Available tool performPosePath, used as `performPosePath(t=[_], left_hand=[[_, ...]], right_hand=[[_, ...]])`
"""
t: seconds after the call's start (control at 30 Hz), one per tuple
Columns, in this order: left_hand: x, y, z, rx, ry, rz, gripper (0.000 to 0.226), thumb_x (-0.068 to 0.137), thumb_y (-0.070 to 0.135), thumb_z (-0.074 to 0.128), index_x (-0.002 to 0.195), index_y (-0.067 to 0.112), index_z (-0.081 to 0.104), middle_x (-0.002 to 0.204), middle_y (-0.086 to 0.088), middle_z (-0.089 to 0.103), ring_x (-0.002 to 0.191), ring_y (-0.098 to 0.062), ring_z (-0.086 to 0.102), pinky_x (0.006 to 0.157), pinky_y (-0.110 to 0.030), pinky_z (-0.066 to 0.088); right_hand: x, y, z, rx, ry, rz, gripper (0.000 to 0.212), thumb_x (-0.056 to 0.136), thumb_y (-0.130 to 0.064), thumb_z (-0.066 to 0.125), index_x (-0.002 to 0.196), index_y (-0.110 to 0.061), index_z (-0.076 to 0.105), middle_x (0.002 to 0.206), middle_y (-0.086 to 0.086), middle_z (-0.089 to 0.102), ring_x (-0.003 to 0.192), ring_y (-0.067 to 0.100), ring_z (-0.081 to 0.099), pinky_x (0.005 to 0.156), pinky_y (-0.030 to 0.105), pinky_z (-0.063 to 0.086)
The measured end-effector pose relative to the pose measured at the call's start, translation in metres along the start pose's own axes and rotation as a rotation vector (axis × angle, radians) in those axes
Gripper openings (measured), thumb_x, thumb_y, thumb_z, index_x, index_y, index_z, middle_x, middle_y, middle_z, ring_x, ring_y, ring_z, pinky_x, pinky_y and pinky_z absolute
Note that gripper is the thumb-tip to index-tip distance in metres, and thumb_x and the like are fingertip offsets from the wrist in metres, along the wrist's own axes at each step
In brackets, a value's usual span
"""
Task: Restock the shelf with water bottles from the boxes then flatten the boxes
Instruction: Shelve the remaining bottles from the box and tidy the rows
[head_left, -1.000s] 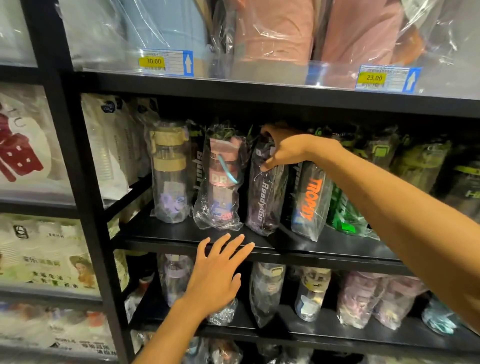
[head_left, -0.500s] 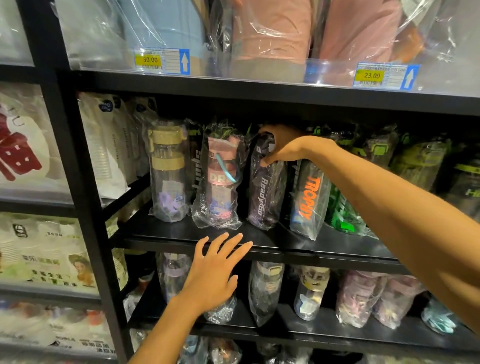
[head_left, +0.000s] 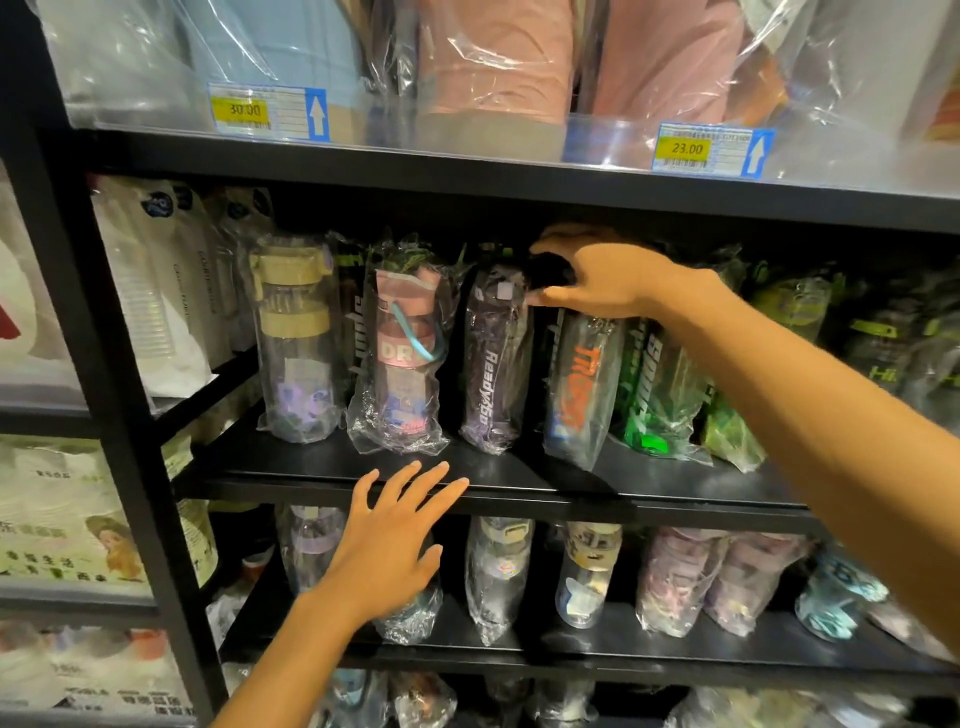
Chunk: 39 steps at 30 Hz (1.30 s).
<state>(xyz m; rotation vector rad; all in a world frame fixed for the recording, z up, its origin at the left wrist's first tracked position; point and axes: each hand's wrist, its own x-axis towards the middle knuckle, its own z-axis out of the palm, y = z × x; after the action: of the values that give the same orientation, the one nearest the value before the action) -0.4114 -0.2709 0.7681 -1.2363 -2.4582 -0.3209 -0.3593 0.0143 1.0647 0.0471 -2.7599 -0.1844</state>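
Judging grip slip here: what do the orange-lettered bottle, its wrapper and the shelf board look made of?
Orange-lettered bottle: likely clear rigid plastic, see-through body under the right hand. Wrapper: thin glossy plastic film, crinkled with glints. Shelf board: black, smooth, faintly reflective; painted metal or laminate, cannot tell.

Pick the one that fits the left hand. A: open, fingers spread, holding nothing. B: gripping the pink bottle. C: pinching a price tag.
A: the left hand has straight, spread fingers near the shelf edge, with nothing in it.
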Motion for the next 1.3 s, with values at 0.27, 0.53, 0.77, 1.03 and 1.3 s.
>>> performPosePath(t=[0.27, 0.53, 0.77, 1.03, 1.3], left_hand=[[0.021, 0.064, 0.006, -0.073, 0.052, 0.030, 0.075, 0.099, 0.041, 0.048, 0.162, 0.044, 0.009, 0.171, 0.016, 0.005, 0.159, -0.016, -0.002, 0.125, -0.056, -0.013], [0.037, 0.091, 0.033, -0.026, 0.079, -0.006, 0.080, 0.086, 0.038, 0.060, 0.159, 0.041, 0.027, 0.165, 0.009, 0.034, 0.150, -0.022, 0.034, 0.119, -0.057, 0.019], [0.038, 0.091, 0.037, -0.050, 0.094, -0.024, 0.078, 0.089, 0.039, 0.061, 0.159, 0.043, 0.027, 0.165, 0.012, 0.031, 0.152, -0.020, 0.028, 0.121, -0.056, 0.014], [0.037, 0.087, 0.031, -0.080, 0.040, -0.005, 0.082, 0.089, 0.036, 0.064, 0.159, 0.045, 0.023, 0.166, 0.013, 0.026, 0.154, -0.019, 0.022, 0.121, -0.052, 0.004], [0.041, 0.084, 0.041, -0.061, 0.143, 0.030, 0.089, 0.074, 0.028, 0.084, 0.153, 0.036, 0.044, 0.156, 0.006, 0.045, 0.143, -0.022, 0.038, 0.116, -0.059, 0.018]], right_hand=[[-0.027, 0.047, -0.006, 0.085, -0.217, 0.199, 0.100, 0.083, -0.070, 0.071, 0.163, -0.035, 0.020, 0.165, 0.004, 0.037, 0.148, 0.029, 0.040, 0.119, 0.037, 0.032], [-0.017, 0.061, 0.024, 0.251, 0.002, 0.077, 0.087, 0.076, -0.032, 0.091, 0.149, -0.019, 0.045, 0.146, 0.006, 0.055, 0.129, 0.024, 0.055, 0.105, 0.031, 0.045], [-0.014, 0.069, 0.031, 0.298, 0.018, 0.068, 0.088, 0.080, -0.029, 0.089, 0.154, -0.021, 0.041, 0.153, 0.006, 0.050, 0.135, 0.026, 0.051, 0.107, 0.033, 0.044], [-0.033, 0.059, 0.023, 0.336, 0.070, 0.128, 0.098, 0.082, -0.034, 0.087, 0.160, -0.023, 0.027, 0.157, 0.008, 0.044, 0.138, 0.026, 0.047, 0.107, 0.030, 0.041], [-0.122, 0.065, 0.021, 0.271, 0.398, 0.318, 0.054, 0.094, -0.040, 0.072, 0.142, -0.018, 0.057, 0.126, 0.002, 0.064, 0.113, 0.018, 0.060, 0.093, 0.029, 0.048]])
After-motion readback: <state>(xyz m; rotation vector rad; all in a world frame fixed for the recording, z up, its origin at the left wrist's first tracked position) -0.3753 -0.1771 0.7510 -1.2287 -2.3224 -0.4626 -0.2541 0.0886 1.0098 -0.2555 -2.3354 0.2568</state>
